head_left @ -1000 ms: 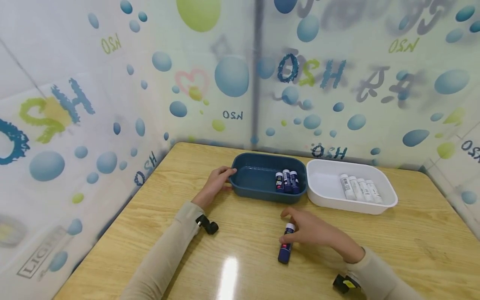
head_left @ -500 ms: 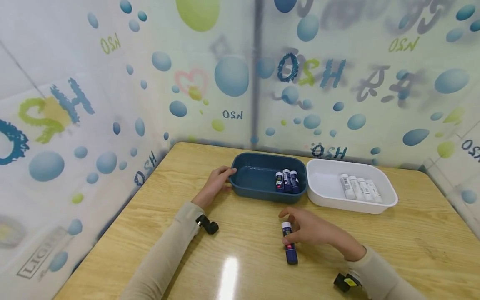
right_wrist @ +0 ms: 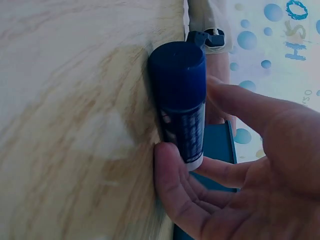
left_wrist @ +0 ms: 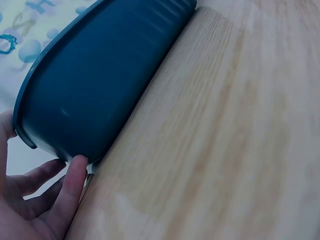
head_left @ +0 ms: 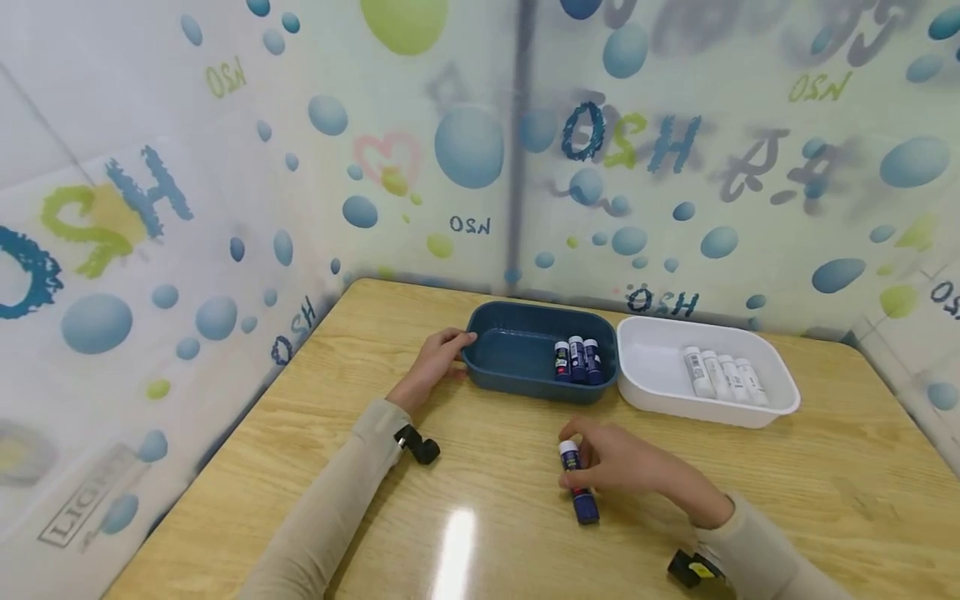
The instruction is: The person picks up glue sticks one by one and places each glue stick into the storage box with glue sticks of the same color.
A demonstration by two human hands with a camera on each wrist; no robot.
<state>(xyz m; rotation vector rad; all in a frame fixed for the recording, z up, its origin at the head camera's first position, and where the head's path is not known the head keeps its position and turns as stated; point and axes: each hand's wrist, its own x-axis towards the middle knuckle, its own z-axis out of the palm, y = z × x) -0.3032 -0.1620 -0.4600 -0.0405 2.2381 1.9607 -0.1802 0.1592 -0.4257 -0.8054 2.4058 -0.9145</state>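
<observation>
A dark blue glue stick (head_left: 585, 507) with a white end lies slantwise over the wood table in the head view. My right hand (head_left: 626, 458) holds it between thumb and fingers; in the right wrist view its blue cap (right_wrist: 177, 75) faces the camera. At the back, my left hand (head_left: 431, 367) grips the left end of a dark blue plastic tub (head_left: 517, 385), thumb at the rim and fingers against the outer wall. Several glue sticks like the held one, blue with white ends (head_left: 577, 360), stand leaning side by side at the tub's right end.
Touching the blue tub on its right is a white tub (head_left: 690, 408). Several white tubes (head_left: 716, 377) lean in a row in its right half. Behind the wooden table (head_left: 375, 533) hangs a printed curtain (head_left: 465, 250), with more of it on the left.
The glue stick has turned in my right hand: its blue end swung right and its white end left. My left hand stays at the blue tub. The head view has shifted slightly.
</observation>
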